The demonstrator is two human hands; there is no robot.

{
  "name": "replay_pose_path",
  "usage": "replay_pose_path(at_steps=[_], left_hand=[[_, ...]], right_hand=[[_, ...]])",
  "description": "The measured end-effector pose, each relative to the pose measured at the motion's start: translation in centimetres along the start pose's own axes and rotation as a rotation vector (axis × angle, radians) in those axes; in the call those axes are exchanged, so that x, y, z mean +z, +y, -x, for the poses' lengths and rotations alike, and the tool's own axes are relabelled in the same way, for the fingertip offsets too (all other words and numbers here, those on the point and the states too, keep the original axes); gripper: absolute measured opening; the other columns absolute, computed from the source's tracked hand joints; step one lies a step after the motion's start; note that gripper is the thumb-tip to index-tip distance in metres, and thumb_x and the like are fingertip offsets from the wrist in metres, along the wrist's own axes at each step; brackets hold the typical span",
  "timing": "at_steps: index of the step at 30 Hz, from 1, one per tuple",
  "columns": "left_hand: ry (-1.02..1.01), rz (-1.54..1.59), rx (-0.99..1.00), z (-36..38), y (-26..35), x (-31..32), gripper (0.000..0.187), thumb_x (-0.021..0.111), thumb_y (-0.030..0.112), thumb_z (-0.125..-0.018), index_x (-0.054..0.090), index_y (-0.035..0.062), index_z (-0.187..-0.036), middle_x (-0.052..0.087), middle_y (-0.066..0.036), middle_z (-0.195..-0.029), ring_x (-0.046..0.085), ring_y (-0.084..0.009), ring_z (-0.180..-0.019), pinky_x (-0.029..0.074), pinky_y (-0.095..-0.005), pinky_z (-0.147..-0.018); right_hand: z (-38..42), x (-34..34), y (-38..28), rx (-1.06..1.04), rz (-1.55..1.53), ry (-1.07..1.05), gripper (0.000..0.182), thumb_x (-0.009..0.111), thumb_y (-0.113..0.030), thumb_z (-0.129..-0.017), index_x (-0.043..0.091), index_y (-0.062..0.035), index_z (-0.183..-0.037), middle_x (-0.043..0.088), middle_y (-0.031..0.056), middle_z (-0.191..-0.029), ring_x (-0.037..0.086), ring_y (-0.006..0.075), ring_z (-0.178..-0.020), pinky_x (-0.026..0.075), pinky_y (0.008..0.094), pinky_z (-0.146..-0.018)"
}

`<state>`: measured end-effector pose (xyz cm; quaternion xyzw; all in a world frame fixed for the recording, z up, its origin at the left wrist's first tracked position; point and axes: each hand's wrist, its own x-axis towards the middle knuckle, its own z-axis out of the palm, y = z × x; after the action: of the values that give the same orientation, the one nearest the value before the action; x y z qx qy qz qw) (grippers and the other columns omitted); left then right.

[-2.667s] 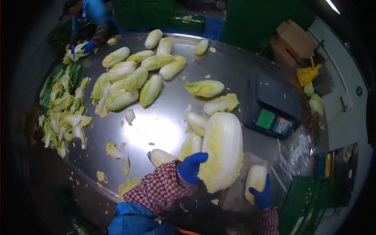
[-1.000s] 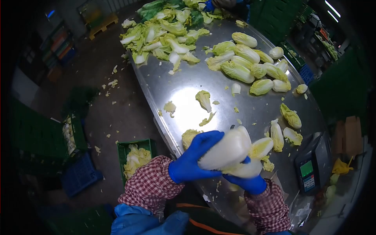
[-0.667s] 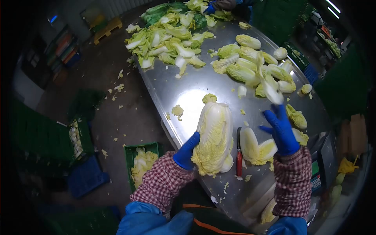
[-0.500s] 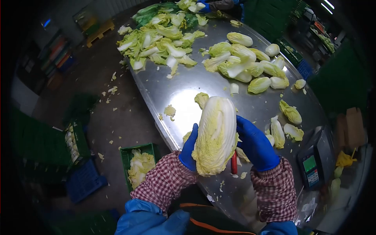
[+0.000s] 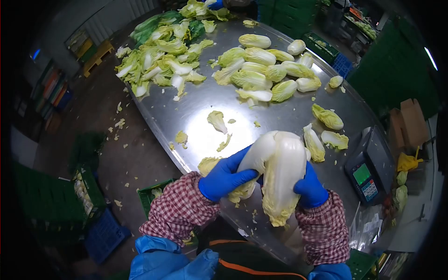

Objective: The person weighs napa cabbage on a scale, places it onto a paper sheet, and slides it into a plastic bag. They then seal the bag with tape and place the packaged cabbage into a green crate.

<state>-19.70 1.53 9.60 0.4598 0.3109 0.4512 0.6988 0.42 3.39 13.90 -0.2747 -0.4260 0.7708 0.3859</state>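
Observation:
A napa cabbage (image 5: 284, 175) is held above the steel table, its white base tilted away from me and its yellow leaf tips toward me. My right hand (image 5: 311, 187), in a blue glove, grips the cabbage's right side. On the other side, an outer cabbage leaf (image 5: 255, 154) bends away from the head but appears joined near the base. My blue-gloved left hand (image 5: 225, 176) is closed on this leaf, thumb on top. Below the left hand, yellowish leaf pieces (image 5: 242, 192) are partly hidden.
Several napa cabbages (image 5: 254, 56) lie across the steel table (image 5: 186, 114), with a pile of loose leaves (image 5: 158, 60) at far left. A scale (image 5: 368, 168) stands at right. A green crate (image 5: 147, 198) sits below the left edge. Another person's gloved hand (image 5: 215, 4) shows at the back.
The cabbage has turned and lowered to the right. My left hand has gone from supporting its side to gripping an outer leaf, now bent outward. The view has shifted.

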Motion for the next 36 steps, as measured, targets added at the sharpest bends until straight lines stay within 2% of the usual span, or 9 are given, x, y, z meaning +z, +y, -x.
replay_pose_path(at_steps=[3, 4, 7, 9, 12, 14, 18, 22, 36], left_hand=[[0.351, -0.13, -0.145, -3.5, 1.3, -4.5, 0.059, 0.062, 0.017, -0.079, 0.033, 0.0012, -0.128, 0.047, -0.01, -0.118, 0.049, -0.0147, -0.102, 0.04, -0.0304, -0.087], [0.545, -0.738, 0.393, -4.9, 1.6, -5.4, 0.066, 0.063, 0.021, -0.078, 0.027, 0.0023, -0.131, 0.045, -0.014, -0.119, 0.051, -0.0168, -0.098, 0.041, -0.0302, -0.086], [0.431, -0.209, 0.037, -3.9, -0.5, -1.9, 0.077, 0.066, 0.015, -0.076, 0.018, 0.005, -0.135, 0.035, -0.016, -0.127, 0.044, -0.0208, -0.109, 0.04, -0.031, -0.089], [-0.051, 0.279, -0.284, -2.6, -2.7, 3.3, 0.076, 0.064, 0.01, -0.077, 0.017, 0.0053, -0.135, 0.033, -0.012, -0.129, 0.043, -0.02, -0.11, 0.039, -0.0313, -0.091], [-0.051, 0.316, 0.108, -1.8, -3.2, 8.3, 0.068, 0.063, 0.007, -0.077, 0.026, 0.0056, -0.133, 0.033, -0.011, -0.13, 0.046, -0.0218, -0.107, 0.04, -0.032, -0.09], [0.267, -0.701, 0.555, -1.4, -2.3, 8.9, 0.061, 0.066, 0.0, -0.071, 0.039, 0.0022, -0.126, 0.043, -0.013, -0.122, 0.045, -0.022, -0.109, 0.036, -0.0314, -0.091], [0.059, -0.589, 0.676, -0.5, -1.4, 8.5, 0.062, 0.073, 0.004, -0.063, 0.046, 0.0015, -0.118, 0.042, -0.014, -0.124, 0.044, -0.0248, -0.11, 0.036, -0.0335, -0.089], [0.119, -0.081, 0.361, -1.0, -1.5, 11.3, 0.07, 0.071, 0.008, -0.067, 0.037, 0.0016, -0.127, 0.041, -0.014, -0.125, 0.041, -0.0272, -0.113, 0.033, -0.035, -0.094], [-0.085, -0.892, 0.689, -0.5, -0.9, 11.3, 0.047, 0.062, 0.006, -0.073, 0.048, 0.002, -0.118, 0.052, -0.012, -0.112, 0.051, -0.0274, -0.099, 0.04, -0.0354, -0.085]], right_hand=[[0.7, -1.9, 1.5, 0.15, -0.344, -0.027, 0.092, 0.075, -0.033, -0.057, 0.027, -0.0018, -0.129, 0.043, 0.0169, -0.121, 0.045, 0.0297, -0.111, 0.041, 0.0422, -0.092], [0.6, -1.6, 1.5, -0.013, -0.454, -0.02, 0.088, 0.068, -0.039, -0.063, 0.023, -0.0067, -0.132, 0.04, 0.0173, -0.125, 0.048, 0.0323, -0.107, 0.038, 0.0467, -0.092], [0.3, -3.1, 1.4, -0.278, -0.517, 0.034, 0.088, 0.061, -0.047, -0.068, 0.017, -0.0122, -0.136, 0.032, 0.0186, -0.132, 0.045, 0.037, -0.111, 0.026, 0.0554, -0.099], [0.4, -3.5, 1.6, -0.431, -0.522, -0.043, 0.091, 0.062, -0.046, -0.067, 0.015, -0.011, -0.136, 0.028, 0.0183, -0.135, 0.035, 0.0359, -0.119, 0.018, 0.0528, -0.103], [1.9, -4.8, 0.2, -0.336, -0.127, 0.069, 0.082, 0.05, -0.049, -0.074, 0.016, -0.008, -0.136, 0.028, 0.0163, -0.135, 0.028, 0.0341, -0.124, 0.018, 0.0487, -0.104], [3.2, -5.0, 1.1, -0.407, -0.197, 0.12, 0.072, 0.036, -0.056, -0.081, 0.022, -0.0102, -0.135, 0.03, 0.0129, -0.135, 0.033, 0.0301, -0.122, 0.021, 0.0475, -0.103], [3.2, -2.3, 0.0, -0.426, -0.716, 0.411, 0.058, 0.042, -0.056, -0.079, 0.044, -0.0102, -0.115, 0.051, 0.0121, -0.097, 0.051, 0.029, -0.085, 0.042, 0.0462, -0.077], [4.7, -4.3, 0.4, -0.606, -0.521, 0.212, 0.064, 0.036, -0.055, -0.083, 0.028, -0.0158, -0.132, 0.041, 0.0083, -0.127, 0.044, 0.028, -0.112, 0.034, 0.0467, -0.095], [6.6, -4.5, 1.2, -0.593, -0.483, 0.335, 0.059, 0.043, -0.047, -0.08, 0.035, -0.01, -0.126, 0.049, 0.0141, -0.115, 0.051, 0.0329, -0.101, 0.039, 0.0491, -0.09]])
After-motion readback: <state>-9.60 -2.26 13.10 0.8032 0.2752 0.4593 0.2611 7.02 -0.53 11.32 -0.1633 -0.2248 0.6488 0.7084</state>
